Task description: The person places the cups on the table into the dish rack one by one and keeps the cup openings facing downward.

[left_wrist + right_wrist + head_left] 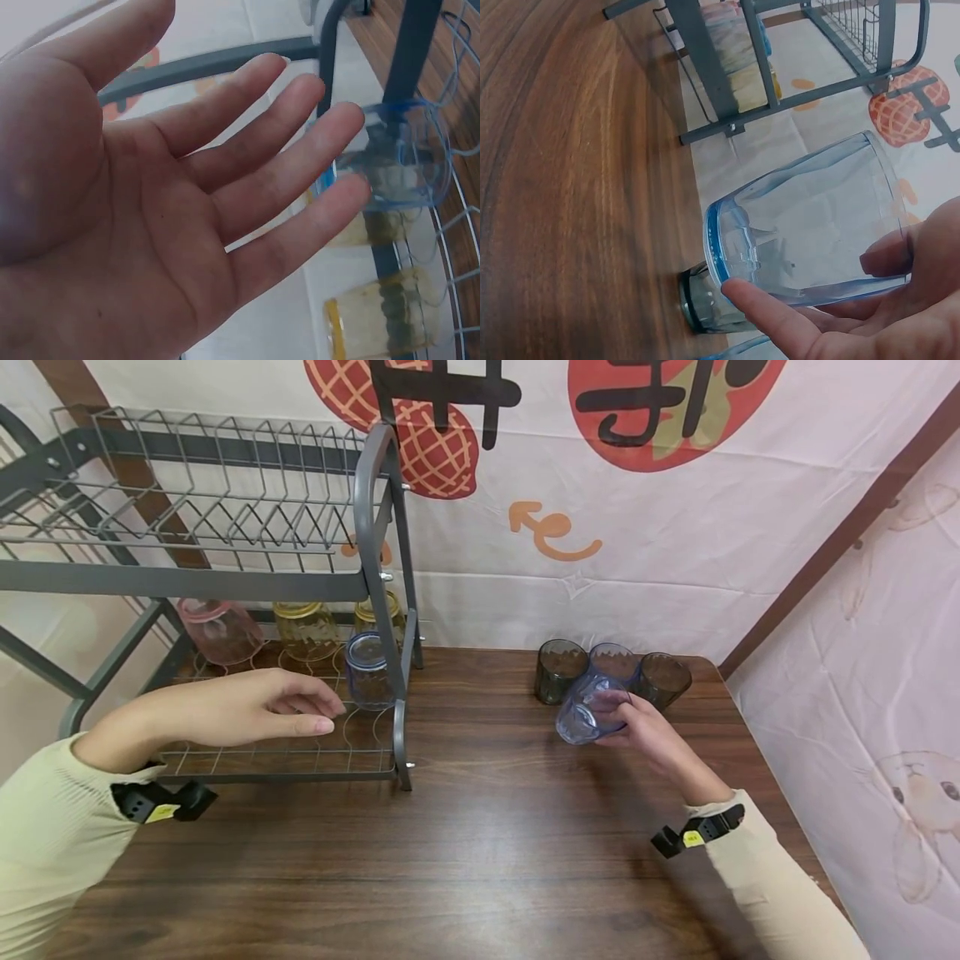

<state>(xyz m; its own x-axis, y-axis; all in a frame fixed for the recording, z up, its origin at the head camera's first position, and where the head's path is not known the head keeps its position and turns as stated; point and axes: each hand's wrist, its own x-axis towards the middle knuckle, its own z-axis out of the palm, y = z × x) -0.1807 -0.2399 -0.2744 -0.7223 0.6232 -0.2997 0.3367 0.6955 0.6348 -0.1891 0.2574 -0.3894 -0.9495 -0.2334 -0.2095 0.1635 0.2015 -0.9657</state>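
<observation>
I have a tilted blue glass [579, 718] gripped in my right hand [647, 732].
It is just in front of three glasses [615, 658] on the wooden table [487, 835]; my left hand [251, 708], fingers loosely apart, is near the blue tumbler [368, 673] on the lower tier of the rack [180, 581].

I see the glass [577, 713] in the right hand [651, 737]: it is transparent and pale blue, with a stronger blue on the edge of its narrow end. It is tilted, its wide end nearer to the palm, over the table [480, 835], just before three other glasses [558, 670]
</observation>
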